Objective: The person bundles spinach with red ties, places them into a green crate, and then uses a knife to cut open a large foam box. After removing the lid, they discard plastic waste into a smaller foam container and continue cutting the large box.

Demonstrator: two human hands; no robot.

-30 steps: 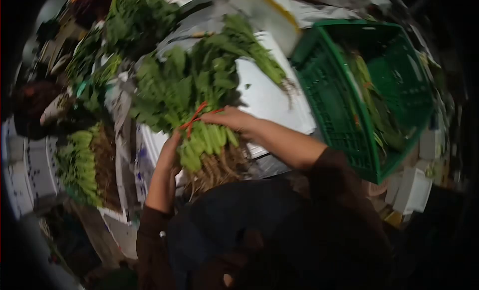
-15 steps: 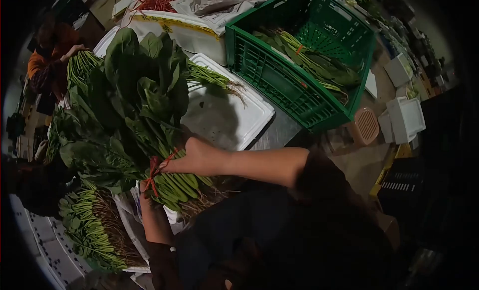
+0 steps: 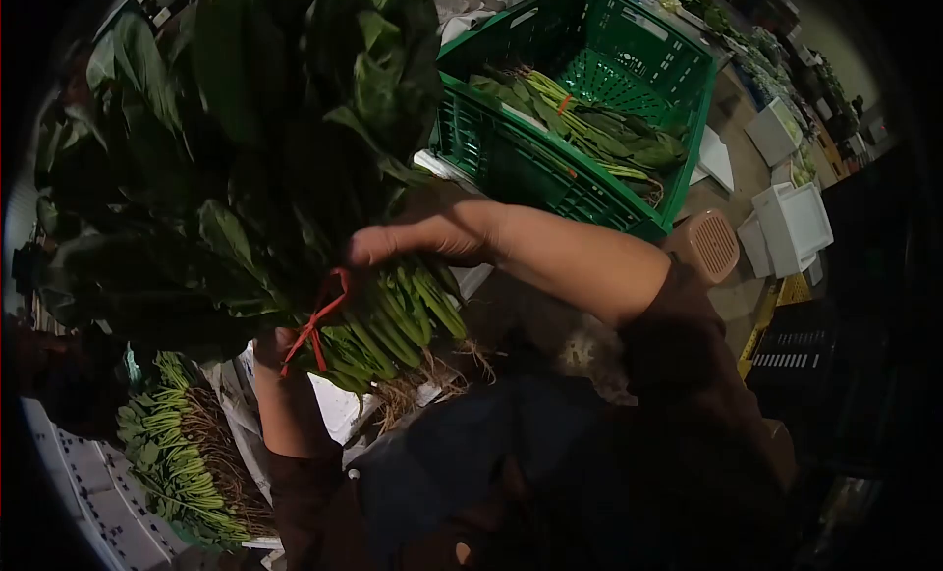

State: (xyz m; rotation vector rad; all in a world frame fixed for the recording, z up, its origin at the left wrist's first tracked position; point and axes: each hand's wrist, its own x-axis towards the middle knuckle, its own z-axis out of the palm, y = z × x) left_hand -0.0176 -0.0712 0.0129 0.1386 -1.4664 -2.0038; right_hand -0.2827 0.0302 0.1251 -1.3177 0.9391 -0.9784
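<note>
A large bunch of leafy greens, roots still on, is held up close before me. A red tie is knotted round its stems, and the dark leaves spread to the upper left. My right hand is closed round the upper right of the bunch, thumb just above the tie. My left hand grips the lower left side beside the knot; most of its fingers are hidden behind the leaves.
A green plastic crate at the upper right holds tied bunches of greens. More rooted greens lie in a box at the lower left. Beyond the crate stand a tan stool and white foam boxes.
Both hands have lifted the bunch up and nearer to me, so it looks larger and now covers most of the white tray and the person at the far left.
</note>
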